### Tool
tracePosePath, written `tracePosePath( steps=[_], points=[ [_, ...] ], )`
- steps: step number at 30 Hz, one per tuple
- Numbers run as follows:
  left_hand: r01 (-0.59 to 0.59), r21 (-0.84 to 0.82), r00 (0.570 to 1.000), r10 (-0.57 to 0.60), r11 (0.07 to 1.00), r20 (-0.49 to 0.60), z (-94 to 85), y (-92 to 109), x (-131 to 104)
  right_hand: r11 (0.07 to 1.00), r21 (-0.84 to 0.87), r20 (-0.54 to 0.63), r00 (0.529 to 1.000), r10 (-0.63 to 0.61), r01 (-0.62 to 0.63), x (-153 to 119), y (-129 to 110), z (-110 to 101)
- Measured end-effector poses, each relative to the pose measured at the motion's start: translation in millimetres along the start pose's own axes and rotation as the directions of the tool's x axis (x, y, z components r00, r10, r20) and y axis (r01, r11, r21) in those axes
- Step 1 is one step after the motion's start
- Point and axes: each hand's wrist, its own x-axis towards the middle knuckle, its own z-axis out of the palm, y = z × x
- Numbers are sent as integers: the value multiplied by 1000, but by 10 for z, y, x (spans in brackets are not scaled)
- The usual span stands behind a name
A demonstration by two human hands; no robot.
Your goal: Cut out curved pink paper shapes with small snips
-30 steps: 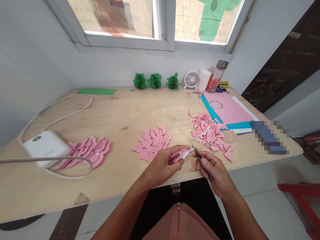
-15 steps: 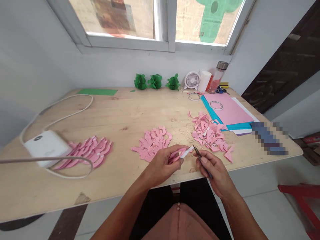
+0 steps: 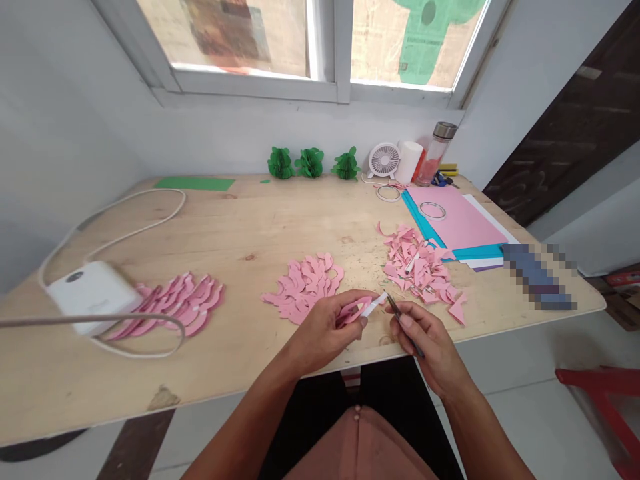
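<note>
My left hand [image 3: 340,325] is closed around a folded pink paper piece [image 3: 356,309]. A white strip [image 3: 374,305] sticks out from its right side. In my right hand [image 3: 425,337] is a pair of dark metal tweezers [image 3: 400,315], held closed in the fingers. Their tips meet the far end of the white strip; whether they grip it is too small to tell. Just left of my hands lies a heap of curved pink paper cutouts [image 3: 305,283]. Pink paper scraps [image 3: 420,263] are piled beyond my right hand.
Pink layered cutouts [image 3: 195,303] lie at left beside a white box [image 3: 95,293] and its looping cable [image 3: 165,193]. Green paper ornaments [image 3: 309,163], a small fan [image 3: 384,161] and a glass bottle [image 3: 436,155] line the wall. Coloured sheets [image 3: 460,223] with a tape roll [image 3: 433,211] lie right.
The tweezers have shifted very slightly, their tips now lower and at the end of the white strip. My left hand stays nearly still.
</note>
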Motion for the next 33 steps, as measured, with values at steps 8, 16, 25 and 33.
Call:
tracePosePath(
  steps=[8,16,25,33],
  points=[
    [3,18,1000,-2,1000,-1,10,18,-11,1000,-22,3,1000,-7,7,10,-2,22],
    [-7,65,1000,7,998,1,3,11,-16,998,-59,-4,1000,-13,12,-13,-1,32],
    [-15,107,1000,15,994,4,1,1,-33,997,-70,-53,998,-23,19,-6,30,35],
    [7,156,1000,-9,988,12,10,48,-21,999,-51,-67,997,-23,20,-16,17,41]
  ],
)
